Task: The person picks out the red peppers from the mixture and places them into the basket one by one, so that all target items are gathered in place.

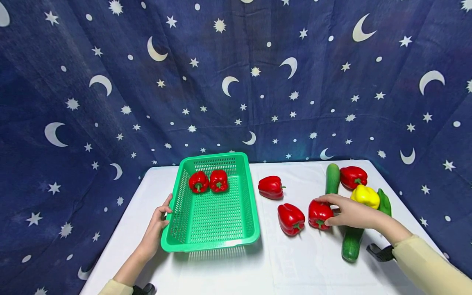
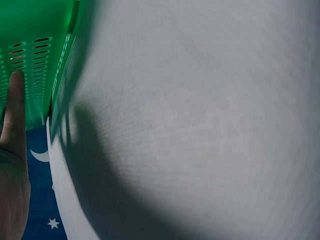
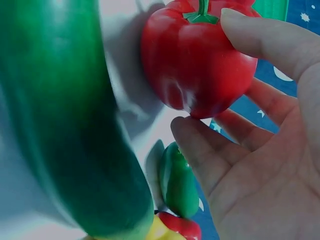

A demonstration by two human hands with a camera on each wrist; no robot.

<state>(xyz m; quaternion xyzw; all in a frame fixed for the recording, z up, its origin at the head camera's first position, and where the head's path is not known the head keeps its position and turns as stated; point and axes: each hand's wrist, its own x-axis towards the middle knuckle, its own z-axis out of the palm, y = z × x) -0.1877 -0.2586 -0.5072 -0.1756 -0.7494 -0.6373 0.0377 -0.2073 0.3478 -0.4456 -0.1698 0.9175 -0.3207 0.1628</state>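
Observation:
My right hand (image 1: 348, 211) holds a red bell pepper (image 1: 320, 214) on the white table. In the right wrist view the thumb lies by the stem of this pepper (image 3: 200, 60), with fingers around its far side. My left hand (image 1: 153, 231) is at the left side of a green plastic basket (image 1: 211, 247), fingers touching its outer wall. One straight finger (image 2: 16, 100) rests against the slotted wall in the left wrist view. Inside the basket, two red bell peppers (image 1: 218, 180) sit side by side near the back. Two more, a front one (image 1: 291, 219) and a back one (image 1: 271, 187), lie between basket and right hand.
Right of and behind the right hand lie a cucumber (image 1: 332, 179), another red bell pepper (image 1: 354, 177), a yellow bell pepper (image 1: 365, 196) and a green pepper (image 1: 384, 203). Under the right wrist lies a dark green cucumber (image 1: 352, 245). A blue curtain (image 1: 236, 106) hangs behind the table.

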